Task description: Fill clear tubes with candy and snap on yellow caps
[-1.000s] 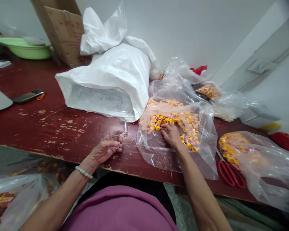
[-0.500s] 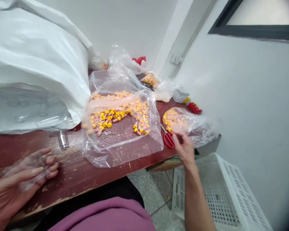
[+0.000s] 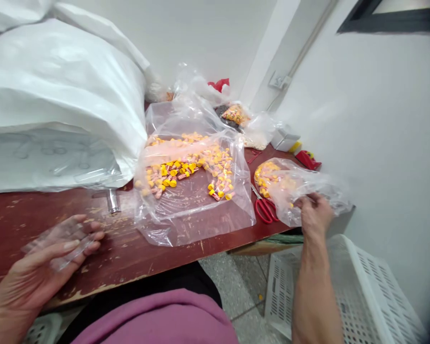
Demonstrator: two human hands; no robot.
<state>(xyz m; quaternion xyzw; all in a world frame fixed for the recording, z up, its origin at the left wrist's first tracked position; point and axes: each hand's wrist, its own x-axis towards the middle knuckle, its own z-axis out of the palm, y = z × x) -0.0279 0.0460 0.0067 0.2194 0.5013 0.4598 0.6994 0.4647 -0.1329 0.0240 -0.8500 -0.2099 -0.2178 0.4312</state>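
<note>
My left hand (image 3: 46, 267) is closed around a few clear plastic tubes (image 3: 69, 253), held over the front of the table at the left. My right hand (image 3: 316, 217) has its fingers pinched at the smaller clear plastic bag (image 3: 288, 215) on the right; its fingertips are partly hidden. Small yellow-capped pieces (image 3: 267, 174) lie inside that bag. Red-handled scissors (image 3: 266, 210) rest just left of it. Between my hands a large clear bag (image 3: 200, 234) lies spread open, with many yellow-capped pieces (image 3: 174, 174) with red-and-white bodies in it.
A big white sack (image 3: 68, 86) of clear tubes leans open at the left. One clear tube (image 3: 113, 201) lies below its mouth. More bags (image 3: 236, 114), a small box (image 3: 284, 138) and a red object (image 3: 308, 160) stand along the wall. A white crate (image 3: 365, 282) is below right.
My right hand has moved right, from beside the scissors to the near side of the smaller bag. My left hand keeps the tubes. The view has shifted slightly left.
</note>
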